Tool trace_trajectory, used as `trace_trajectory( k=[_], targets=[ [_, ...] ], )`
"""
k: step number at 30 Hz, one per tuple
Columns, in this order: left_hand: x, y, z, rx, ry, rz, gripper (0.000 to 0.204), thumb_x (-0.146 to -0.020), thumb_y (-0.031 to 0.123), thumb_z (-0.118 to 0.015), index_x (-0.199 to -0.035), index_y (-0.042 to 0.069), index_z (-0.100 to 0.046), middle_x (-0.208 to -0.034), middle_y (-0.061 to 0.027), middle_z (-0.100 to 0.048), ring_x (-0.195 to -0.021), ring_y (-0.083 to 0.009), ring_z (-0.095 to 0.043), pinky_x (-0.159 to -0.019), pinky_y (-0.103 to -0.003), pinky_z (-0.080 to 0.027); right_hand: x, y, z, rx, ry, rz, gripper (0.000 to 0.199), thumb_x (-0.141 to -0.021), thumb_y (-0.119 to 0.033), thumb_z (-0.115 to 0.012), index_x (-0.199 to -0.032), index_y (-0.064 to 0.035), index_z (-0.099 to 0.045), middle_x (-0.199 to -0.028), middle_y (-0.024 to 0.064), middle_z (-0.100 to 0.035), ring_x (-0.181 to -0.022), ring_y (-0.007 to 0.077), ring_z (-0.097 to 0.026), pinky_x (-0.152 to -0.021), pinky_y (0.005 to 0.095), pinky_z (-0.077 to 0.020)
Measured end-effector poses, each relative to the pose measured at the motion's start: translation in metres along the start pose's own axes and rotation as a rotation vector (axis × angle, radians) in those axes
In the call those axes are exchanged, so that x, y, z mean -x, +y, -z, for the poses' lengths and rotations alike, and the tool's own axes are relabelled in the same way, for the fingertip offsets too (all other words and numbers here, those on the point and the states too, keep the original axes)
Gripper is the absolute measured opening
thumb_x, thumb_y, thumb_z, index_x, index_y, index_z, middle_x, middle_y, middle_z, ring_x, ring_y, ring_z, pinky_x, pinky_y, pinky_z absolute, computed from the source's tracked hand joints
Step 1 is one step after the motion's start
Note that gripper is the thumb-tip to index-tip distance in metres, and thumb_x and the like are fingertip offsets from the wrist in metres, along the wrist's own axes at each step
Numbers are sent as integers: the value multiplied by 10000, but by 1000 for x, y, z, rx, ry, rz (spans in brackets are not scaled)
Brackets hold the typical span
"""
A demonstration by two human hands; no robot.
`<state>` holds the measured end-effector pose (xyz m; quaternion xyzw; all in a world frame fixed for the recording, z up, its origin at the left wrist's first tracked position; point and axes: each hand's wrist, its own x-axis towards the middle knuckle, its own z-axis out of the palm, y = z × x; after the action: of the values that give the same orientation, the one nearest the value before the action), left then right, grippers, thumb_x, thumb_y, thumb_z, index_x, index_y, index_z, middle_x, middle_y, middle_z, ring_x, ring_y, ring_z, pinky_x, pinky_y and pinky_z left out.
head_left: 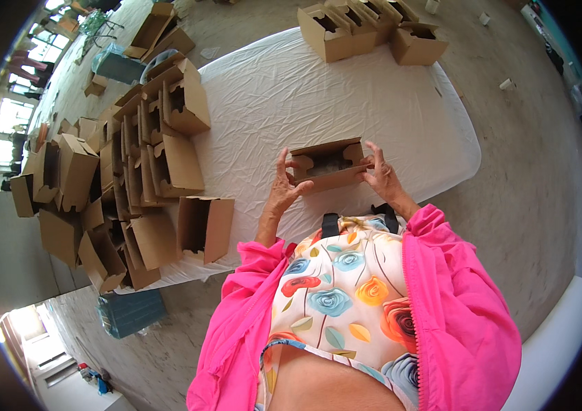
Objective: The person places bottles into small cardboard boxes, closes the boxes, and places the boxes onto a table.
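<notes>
Clock centred on the box in hand. The brown cardboard box [332, 182] sat open-topped, approx. mid-table on the white sheet [256, 103], directly in front of the person's torso. Progress, as far as could be judged: this one looked formed, w/ walls up & notched flaps at both ends, but no lid was over it; inside too dark to tell if anything lay there. At 9 o'clock, a big pile of similar boxes [190, 103], most w/ openings showing, some tilted; at approx. 12, a smaller group [327, 42] at the table's far edge. Those looked done to abt. the same stage; whether any needed more work, couldn't tell.

Hands: L hand [282, 188] was at 9 o'clock, forearm coming up from approx. 7, fingers pointing to 12, thumb spread toward the box's near L corner. R hand [383, 179] was at 3, forearm from approx. 4, fingers bent around the R end. Both were part-open, w/ thumb & fingers apart, bracketing the box ends; they seemed to touch it lightly, but a firm grip couldn't be confirmed.
</notes>
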<state>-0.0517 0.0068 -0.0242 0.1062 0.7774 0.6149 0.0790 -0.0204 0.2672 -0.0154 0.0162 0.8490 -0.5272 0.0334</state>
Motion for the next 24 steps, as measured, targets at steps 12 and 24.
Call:
trace_trajectory(
  k=[12, 24],
  targets=[
    [-8, -41, -12, -252, 168, -211, 265, -766, 83, -619, -1010, 82, -516, -946, -65, -448, -854, -162, -449, -711, -261, -425, -21, 45, -10, 34, 7, 208, 471, -780, -50, -579, -1197, -188, -409, -1087, 62, -445, -862, 151, -494, -629, 250, -463],
    [-58, -4, -80, 497, 214, 341, 411, -859, 137, -491, -1233, 63, -336, -1168, -94, -427, -1073, -178, -419, -925, -293, -343, -30, 40, 47, -302, -9, -121, 413, -816, 42, -476, -1181, -135, -399, -1108, 29, -485, -1018, 141, -466, -853, 269, -394]
  ],
)
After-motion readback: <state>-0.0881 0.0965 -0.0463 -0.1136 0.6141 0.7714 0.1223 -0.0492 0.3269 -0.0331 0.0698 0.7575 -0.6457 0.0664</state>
